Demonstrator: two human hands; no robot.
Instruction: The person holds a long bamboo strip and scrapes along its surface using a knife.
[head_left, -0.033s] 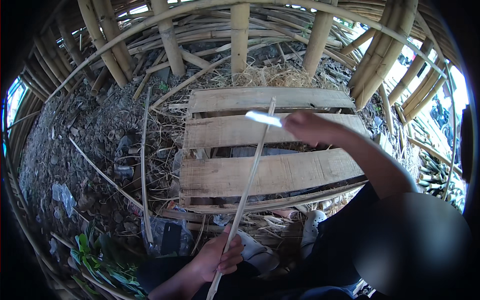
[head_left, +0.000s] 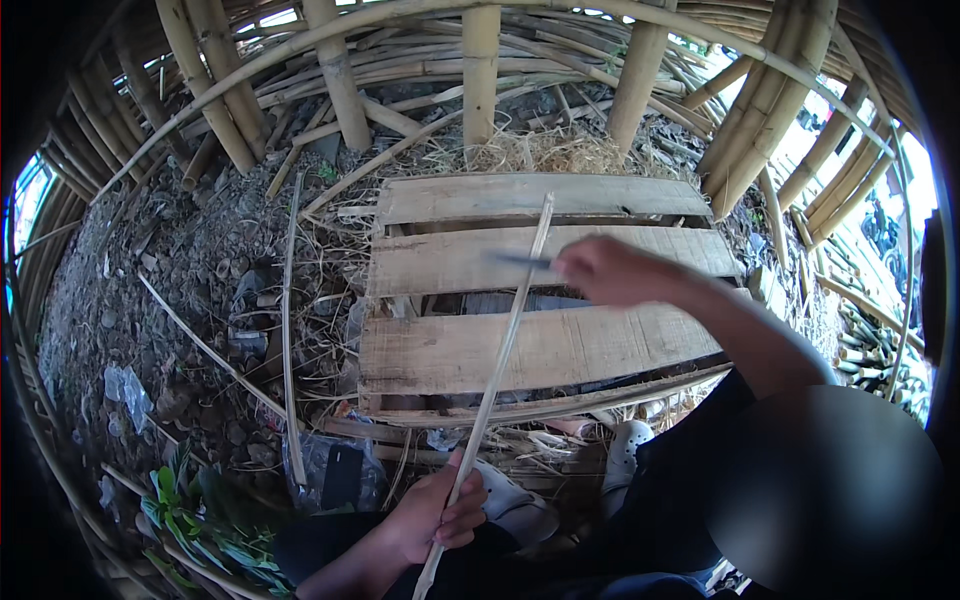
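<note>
The stick (head_left: 505,350) runs on a slant through the middle of the frame, from the lower edge left of centre up to a pale tip in the upper centre. Its lower part sits in the left hand (head_left: 437,510), at the bottom of the frame left of centre, with the fingers curled firmly round it and a short end poking out below the fist. The right hand (head_left: 605,270), right of centre and higher up, is closed in a fist round a knife (head_left: 518,260), whose handle is mostly hidden by the fingers. The blurred blade points left and crosses the stick's upper part, just below the tip; whether it touches the wood cannot be told. The right hand itself is just to the right of the stick.

Behind the stick, across the centre, lies a row of wide wooden boards (head_left: 650,340) with gaps between them. Beside the left hand, to its right, shows a grey shoe (head_left: 520,515). To the hand's left, a dark flat object (head_left: 343,478) lies on clear plastic (head_left: 372,480), and green leaves (head_left: 215,520) fill the lower left. Bamboo posts (head_left: 480,85) stand along the top.
</note>
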